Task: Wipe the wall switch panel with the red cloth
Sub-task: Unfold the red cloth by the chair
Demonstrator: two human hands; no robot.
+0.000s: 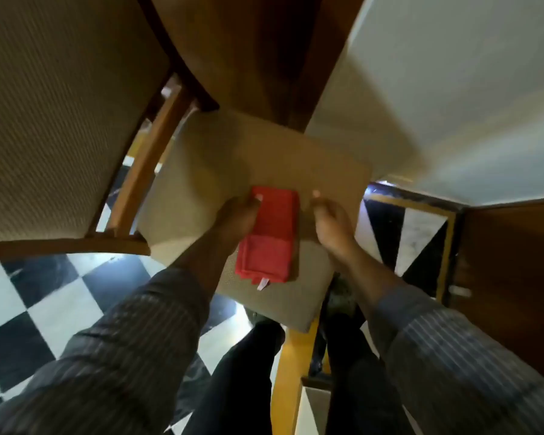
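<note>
Folded red cloth [269,237] lies on the chair seat [201,171], between both hands. Left hand [237,219] touches its left edge, fingers curled on it. Right hand [330,224] hovers just right, loosely curled, holding nothing.

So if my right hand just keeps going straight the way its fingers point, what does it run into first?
Probably only the chair seat cushion. The right hand points away from you over bare fabric, beside the red cloth, not at it. Further along lies the wooden table edge, though depth is hard to judge.
</note>
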